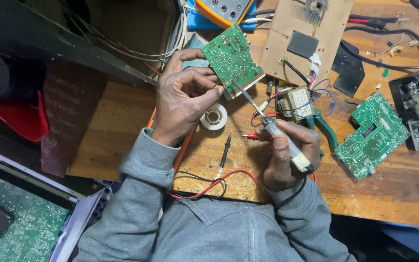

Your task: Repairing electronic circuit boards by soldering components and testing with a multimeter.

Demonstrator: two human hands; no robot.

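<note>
My left hand (185, 94) holds a small green circuit board (231, 58) tilted up by its lower left edge, and pinches a thin wire against it. My right hand (284, 153) grips a soldering iron (280, 136) like a pen. Its metal tip touches the board's lower edge, close to my left fingertips. A spool of solder wire (214, 117) lies on the wooden bench (117, 131) between my hands. Black and red meter probes (225, 154) lie just below it.
A second green circuit board (372, 135) lies at right, a small transformer with coloured wires (295, 103) beside it. An orange multimeter (224, 9) and a brown panel (301, 36) sit at the back. An open chassis holding a large green board (20, 223) stands at lower left.
</note>
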